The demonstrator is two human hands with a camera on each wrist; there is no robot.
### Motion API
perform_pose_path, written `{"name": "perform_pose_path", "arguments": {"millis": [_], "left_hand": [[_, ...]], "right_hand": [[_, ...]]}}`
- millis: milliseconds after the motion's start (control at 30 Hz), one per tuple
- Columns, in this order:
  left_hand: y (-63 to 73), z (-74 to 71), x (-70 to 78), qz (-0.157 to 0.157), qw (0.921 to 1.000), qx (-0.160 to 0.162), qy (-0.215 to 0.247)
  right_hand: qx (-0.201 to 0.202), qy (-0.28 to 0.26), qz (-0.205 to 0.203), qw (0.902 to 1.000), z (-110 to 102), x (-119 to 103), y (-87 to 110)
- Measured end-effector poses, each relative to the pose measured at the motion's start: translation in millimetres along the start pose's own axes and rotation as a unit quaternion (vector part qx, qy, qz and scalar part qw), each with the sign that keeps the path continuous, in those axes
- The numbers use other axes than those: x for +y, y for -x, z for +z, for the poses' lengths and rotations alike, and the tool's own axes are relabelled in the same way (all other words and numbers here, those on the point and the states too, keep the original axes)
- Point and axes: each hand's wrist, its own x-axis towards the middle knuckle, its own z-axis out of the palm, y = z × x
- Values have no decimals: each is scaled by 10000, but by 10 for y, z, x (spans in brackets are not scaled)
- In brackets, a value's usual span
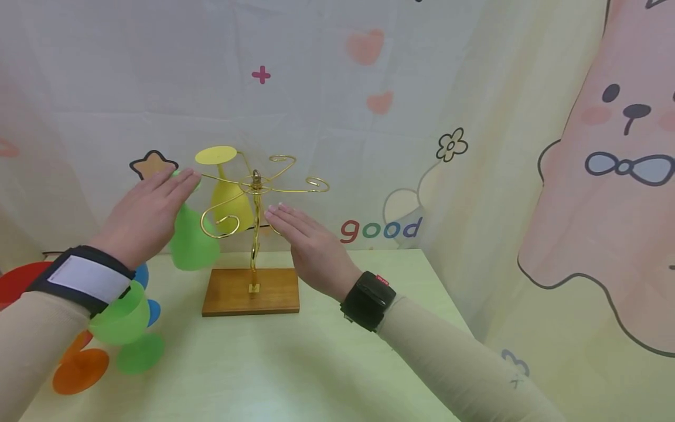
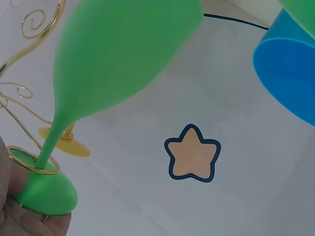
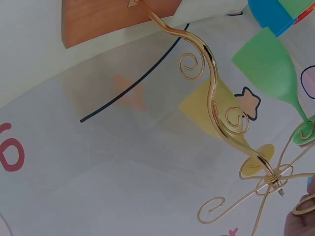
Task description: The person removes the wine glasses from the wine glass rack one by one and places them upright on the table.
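Inverted green goblet (image 1: 192, 240) at a gold rack (image 1: 256, 234): the bowl hangs downward at the rack's left side, and the left hand (image 1: 145, 214) grips the foot between thumb and fingers, with a gold curl encircling the stem just beside the foot. Directly behind and to the right, a yellow goblet (image 1: 239, 212) hangs inverted from another arm, its bowl partly crossed by the front-left curl (image 1: 221, 234) of the rack. The twisted post rises from a wooden base (image 1: 227, 296) and stands between the two hands. The right hand (image 1: 319, 249) lies at the rack's right side, fingers extended and together in the head view; its thumb is hidden, and whether it pinches the nearby arm cannot be told. At the left of the table (image 1: 221, 375), a cluster of drinkware stands beneath the left forearm, which partly covers it: an upright green goblet (image 1: 118, 322), an orange goblet (image 1: 79, 375), a blue vessel (image 1: 141, 275) and a red vessel (image 1: 21, 281). A printed cloth (image 1: 316, 135), bearing a star, hearts and the word "good", forms the background.
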Motion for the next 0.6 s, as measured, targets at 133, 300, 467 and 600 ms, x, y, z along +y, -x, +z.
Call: {"name": "perform_pose_path", "arguments": {"millis": [133, 300, 467, 600], "left_hand": [[-37, -13, -22, -19, 9999, 108, -62], [-126, -48, -4, -285, 9995, -16, -94], [-224, -97, 46, -459, 9986, -217, -131], [-266, -114, 64, -464, 9986, -229, -118]], "right_hand": [[48, -122, 35, 9999, -3, -6, -1], [82, -191, 93, 9997, -9, -15, -2], [132, -192, 78, 9997, -7, -21, 7], [153, -207, 53, 9997, -9, -31, 2]]}}
